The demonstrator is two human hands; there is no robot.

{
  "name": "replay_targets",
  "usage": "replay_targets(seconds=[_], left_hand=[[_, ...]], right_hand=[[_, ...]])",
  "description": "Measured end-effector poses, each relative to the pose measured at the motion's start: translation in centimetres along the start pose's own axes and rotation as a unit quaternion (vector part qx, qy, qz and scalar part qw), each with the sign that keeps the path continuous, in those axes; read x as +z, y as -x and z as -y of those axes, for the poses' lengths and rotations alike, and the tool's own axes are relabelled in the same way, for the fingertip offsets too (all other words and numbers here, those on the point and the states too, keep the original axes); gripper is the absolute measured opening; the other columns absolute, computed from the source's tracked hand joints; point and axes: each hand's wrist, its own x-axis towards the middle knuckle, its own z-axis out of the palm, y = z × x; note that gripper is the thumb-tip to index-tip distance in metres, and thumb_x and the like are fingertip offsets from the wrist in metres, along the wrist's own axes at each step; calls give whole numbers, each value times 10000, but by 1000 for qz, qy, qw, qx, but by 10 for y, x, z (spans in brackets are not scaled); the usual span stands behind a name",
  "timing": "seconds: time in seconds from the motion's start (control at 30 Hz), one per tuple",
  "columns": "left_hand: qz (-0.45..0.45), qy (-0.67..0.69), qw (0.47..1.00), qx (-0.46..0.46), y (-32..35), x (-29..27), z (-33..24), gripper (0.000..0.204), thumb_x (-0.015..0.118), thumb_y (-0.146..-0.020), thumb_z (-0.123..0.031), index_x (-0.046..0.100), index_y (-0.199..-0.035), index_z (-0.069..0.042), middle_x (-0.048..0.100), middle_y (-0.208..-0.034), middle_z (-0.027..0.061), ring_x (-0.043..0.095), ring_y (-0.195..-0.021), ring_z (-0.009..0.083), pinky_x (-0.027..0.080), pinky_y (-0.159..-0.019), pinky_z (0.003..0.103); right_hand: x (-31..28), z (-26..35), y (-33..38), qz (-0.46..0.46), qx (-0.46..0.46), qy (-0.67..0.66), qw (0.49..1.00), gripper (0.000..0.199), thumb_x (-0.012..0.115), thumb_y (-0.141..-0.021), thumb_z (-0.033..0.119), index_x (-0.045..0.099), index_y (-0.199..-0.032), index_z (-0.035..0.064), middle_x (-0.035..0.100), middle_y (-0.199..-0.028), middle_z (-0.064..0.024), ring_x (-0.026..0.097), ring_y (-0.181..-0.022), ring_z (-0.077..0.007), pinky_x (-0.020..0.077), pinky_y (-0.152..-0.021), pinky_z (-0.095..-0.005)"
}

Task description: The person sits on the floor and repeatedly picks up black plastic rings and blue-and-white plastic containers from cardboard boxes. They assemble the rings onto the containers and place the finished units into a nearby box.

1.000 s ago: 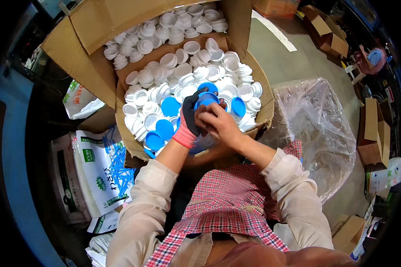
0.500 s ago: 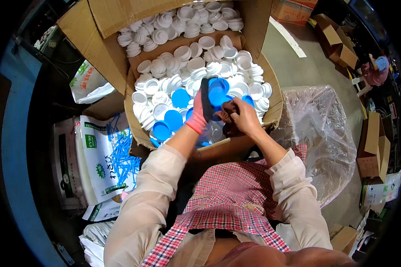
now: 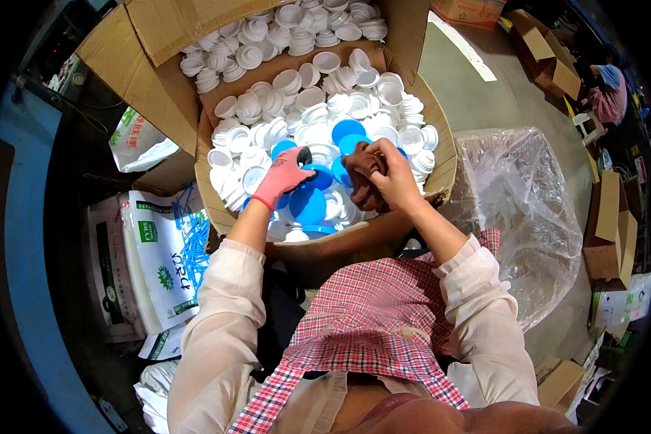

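My left hand (image 3: 282, 176), in a pink glove with black fingers, is closed on the edge of a round blue lid (image 3: 318, 177) at the near side of a cardboard box. More blue lids (image 3: 308, 207) lie just below it, and another blue lid (image 3: 349, 131) lies farther back. Bare, my right hand (image 3: 396, 177) clutches a crumpled brown cloth (image 3: 364, 176) over the lids. Beneath and around both hands are heaps of white ridged plastic cups (image 3: 311, 98), many stacked inside one another.
The cardboard box (image 3: 441, 155) has raised flaps, with more white cups behind a cardboard strip. Left stand printed sacks (image 3: 155, 271) with thin blue strips (image 3: 194, 242). Right is a clear plastic bag (image 3: 521, 217); beyond it are open cartons (image 3: 609, 235) and a seated person (image 3: 607, 94).
My left hand has moved left and turned, so the pink back of the glove now shows. My right hand still holds the brown cloth, which now hangs more spread out.
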Motion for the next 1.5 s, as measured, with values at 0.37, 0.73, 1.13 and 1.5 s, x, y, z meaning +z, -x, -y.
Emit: replay_targets(seconds=[0.37,0.73,1.13,1.5], left_hand=[[287,861,419,-20,11,21,-60,794,436,-886,-692,543,-1220,20,597,-1170,196,601,-1066,290,495,-931,387],[-140,148,977,64,-6,27,-62,486,581,-918,-297,507,-1266,34,564,-1220,272,536,-1145,419,429,-987,418],[-180,4,979,-97,-40,-15,38,420,674,-792,-103,537,-1176,0,657,-1081,194,629,-1031,333,495,-883,395],[47,850,509,-126,7,9,-77,335,581,-939,-214,515,-1229,-59,583,-1131,88,534,-1071,199,445,-911,334]], right_hand=[[49,25,18,14,-223,115,968,386,643,-636,-83,621,-1004,31,534,-972,-118,544,-943,-328,456,-839,-400],[0,0,-10,-111,4,123,986,220,578,-758,-13,662,-950,52,552,-950,-152,572,-924,-351,470,-827,-397],[-17,-8,-8,20,37,-17,999,343,557,-832,52,625,-1169,46,593,-1069,-144,599,-1006,-304,457,-932,-351],[25,37,3,-61,-77,19,995,407,641,-693,-70,639,-1086,36,593,-1063,-138,597,-997,-329,481,-890,-363]])
